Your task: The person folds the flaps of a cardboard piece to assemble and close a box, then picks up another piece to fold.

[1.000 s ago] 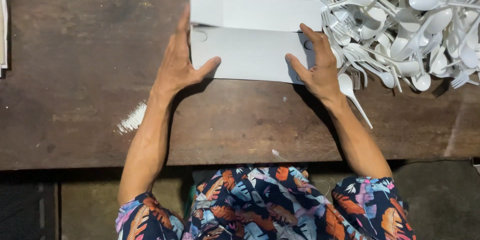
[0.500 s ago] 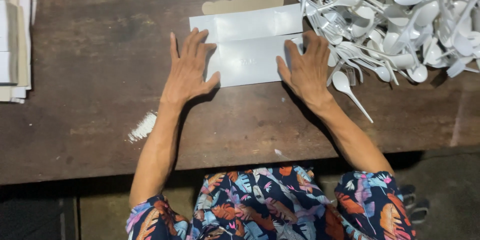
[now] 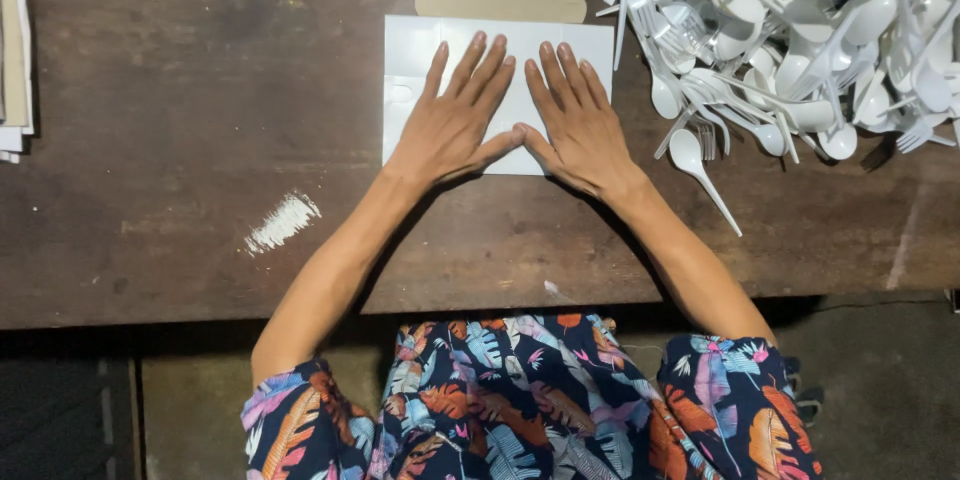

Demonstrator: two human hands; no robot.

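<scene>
Both hands press flat, fingers spread, on a folded white paper carton [image 3: 410, 80] lying on the dark wooden table [image 3: 180, 140]: left hand [image 3: 455, 125], right hand [image 3: 580, 125], thumbs apparently touching. White plastic spoons and forks [image 3: 800, 30] are heaped nearby.

White folded card [image 3: 420, 60] with a tan flap [image 3: 500, 6], white plastic cutlery [image 3: 800, 30], dark brown bench [image 3: 200, 90], leaf-patterned navy clothing [image 3: 520, 400].

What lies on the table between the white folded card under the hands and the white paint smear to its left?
Nothing: in the head view the stretch of dark wooden table between the white card and the paint smear is bare.
</scene>
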